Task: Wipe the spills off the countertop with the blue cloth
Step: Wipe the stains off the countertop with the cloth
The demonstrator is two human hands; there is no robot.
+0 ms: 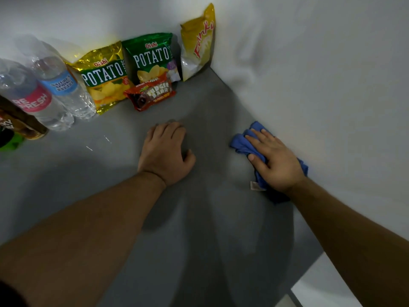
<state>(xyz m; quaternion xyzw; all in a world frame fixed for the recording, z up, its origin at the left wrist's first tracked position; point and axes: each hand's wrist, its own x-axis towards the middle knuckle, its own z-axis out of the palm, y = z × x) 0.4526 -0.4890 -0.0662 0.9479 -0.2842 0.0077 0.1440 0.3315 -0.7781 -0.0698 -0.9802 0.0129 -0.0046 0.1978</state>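
My right hand [274,158] presses flat on a crumpled blue cloth [242,144] at the right side of the grey countertop [199,218], close against the white wall. A small white tag pokes out from under the cloth's near edge. My left hand [164,151] rests palm down on the bare counter in the middle, fingers slightly curled, holding nothing. Thin shiny wet streaks [97,144] glint on the counter to the left of my left hand.
Along the back wall stand two potato chip bags [104,78], a yellow snack bag [198,43] and a fudge bar pack [150,94]. Two water bottles [55,85] and a dark can [22,122] sit at far left. The counter's edge [307,275] drops off at lower right.
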